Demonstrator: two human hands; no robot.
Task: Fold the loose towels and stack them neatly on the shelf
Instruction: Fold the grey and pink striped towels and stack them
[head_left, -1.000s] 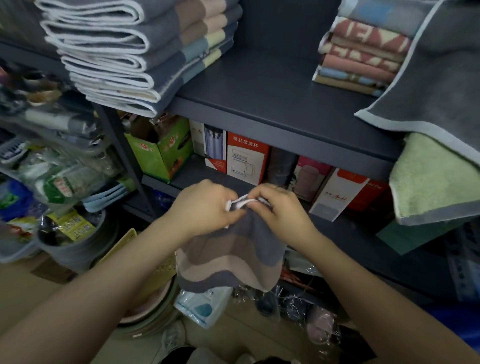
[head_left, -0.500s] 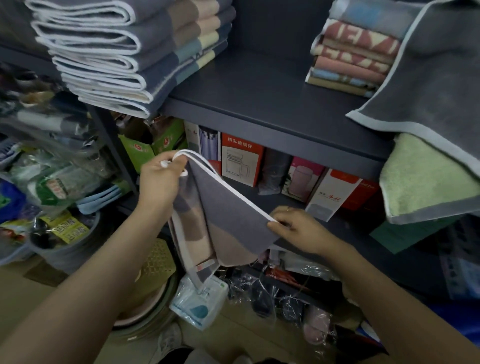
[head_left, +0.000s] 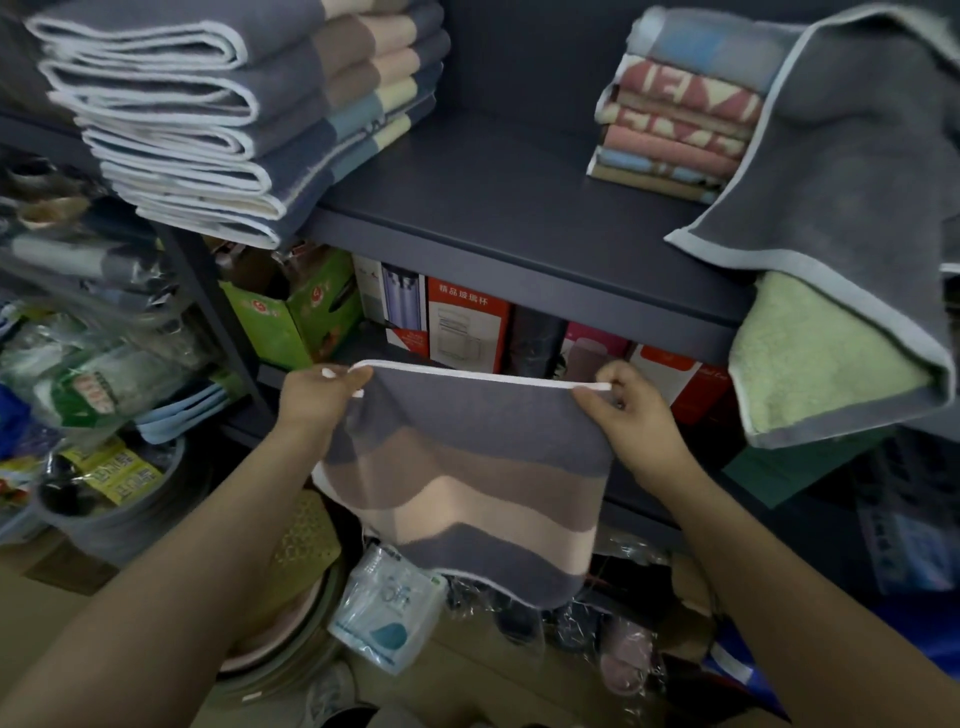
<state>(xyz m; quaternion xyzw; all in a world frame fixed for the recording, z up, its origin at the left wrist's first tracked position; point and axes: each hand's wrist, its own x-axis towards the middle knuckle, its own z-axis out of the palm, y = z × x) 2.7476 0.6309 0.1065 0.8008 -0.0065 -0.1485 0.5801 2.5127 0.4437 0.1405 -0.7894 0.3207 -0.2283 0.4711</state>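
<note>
A grey towel with brown and peach stripes (head_left: 467, 478) hangs flat in front of me, below the dark shelf (head_left: 519, 228). My left hand (head_left: 317, 400) pinches its top left corner and my right hand (head_left: 628, 410) pinches its top right corner, stretching the white-trimmed top edge level. A stack of folded grey striped towels (head_left: 234, 119) sits on the shelf's left end. A smaller stack of pink patterned towels (head_left: 675, 130) stands at the back right. A loose grey towel (head_left: 841, 171) and a loose green towel (head_left: 810, 353) droop over the shelf's right edge.
Boxes (head_left: 467, 327) line the lower shelf behind the held towel, with a green carton (head_left: 291, 312) to their left. Packaged goods (head_left: 78, 364) crowd the left rack. Basins (head_left: 291, 613) and a plastic-wrapped pack (head_left: 384, 613) lie on the floor below.
My hands, bunched together on the towel a second ago, have drawn apart. The towel went from a tilted, half-open drape to a flat spread with its top edge level.
</note>
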